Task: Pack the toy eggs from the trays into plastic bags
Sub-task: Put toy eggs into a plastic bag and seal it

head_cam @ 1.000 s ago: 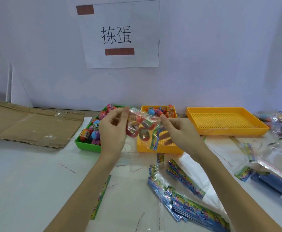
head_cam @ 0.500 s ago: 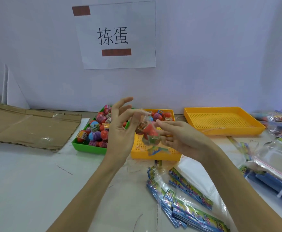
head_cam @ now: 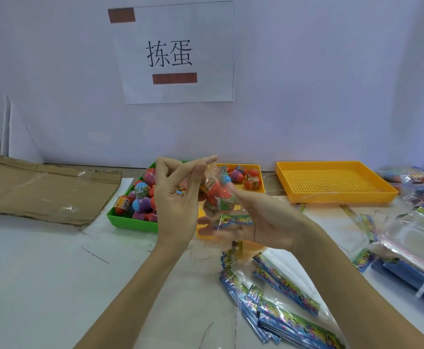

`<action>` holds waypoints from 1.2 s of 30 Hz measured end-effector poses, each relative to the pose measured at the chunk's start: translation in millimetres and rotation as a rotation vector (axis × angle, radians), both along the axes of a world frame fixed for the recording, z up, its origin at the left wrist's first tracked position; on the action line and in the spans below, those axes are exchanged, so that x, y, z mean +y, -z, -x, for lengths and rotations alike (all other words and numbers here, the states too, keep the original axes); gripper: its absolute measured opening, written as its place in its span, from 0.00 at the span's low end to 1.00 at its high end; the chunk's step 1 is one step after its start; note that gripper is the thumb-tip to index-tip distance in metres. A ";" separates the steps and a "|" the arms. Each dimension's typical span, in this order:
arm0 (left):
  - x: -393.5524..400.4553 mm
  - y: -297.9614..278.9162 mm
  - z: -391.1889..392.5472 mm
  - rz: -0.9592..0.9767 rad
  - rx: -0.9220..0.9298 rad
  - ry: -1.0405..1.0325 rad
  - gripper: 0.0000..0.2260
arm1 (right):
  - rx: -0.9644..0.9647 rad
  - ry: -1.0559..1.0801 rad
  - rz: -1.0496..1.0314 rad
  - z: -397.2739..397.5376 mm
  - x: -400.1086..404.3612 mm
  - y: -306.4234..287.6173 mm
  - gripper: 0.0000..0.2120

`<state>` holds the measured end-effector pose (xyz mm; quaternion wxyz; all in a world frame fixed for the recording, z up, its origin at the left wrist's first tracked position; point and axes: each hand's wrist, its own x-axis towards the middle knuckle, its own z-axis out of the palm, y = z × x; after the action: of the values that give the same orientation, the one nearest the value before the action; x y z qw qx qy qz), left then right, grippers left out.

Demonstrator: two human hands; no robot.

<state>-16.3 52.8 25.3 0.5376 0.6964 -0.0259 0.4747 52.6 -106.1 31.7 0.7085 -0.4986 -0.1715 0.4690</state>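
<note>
While both hands grip it, left hand (head_cam: 175, 197) at its top, right hand (head_cam: 263, 220) underneath, a plastic bag (head_cam: 218, 197) of toy eggs (head_cam: 217, 191) hangs above the desk (head_cam: 42, 273), before the green tray (head_cam: 127, 220).

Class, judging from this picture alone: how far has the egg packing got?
Done: filled bags lie at far right. In hand: both hands, left hand and right hand, hold a clear bag with eggs inside. Left: eggs remain in the green tray and the middle yellow tray; flat bags wait.
</note>
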 end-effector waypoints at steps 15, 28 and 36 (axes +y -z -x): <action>18.6 17.7 -15.2 0.326 0.479 0.248 0.13 | -0.477 0.552 0.002 -24.4 -6.1 18.0 0.25; 20.2 21.5 -17.2 0.173 0.322 0.096 0.11 | -0.503 0.573 0.124 -12.4 -4.9 10.3 0.13; 20.5 20.1 -16.3 0.222 0.227 -0.061 0.11 | -0.463 0.366 0.100 -6.5 -2.5 5.0 0.19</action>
<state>0.0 73.3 5.2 0.5963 0.6823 0.1088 0.4088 59.1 -108.6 26.7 0.6978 -0.6493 -0.2125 0.2154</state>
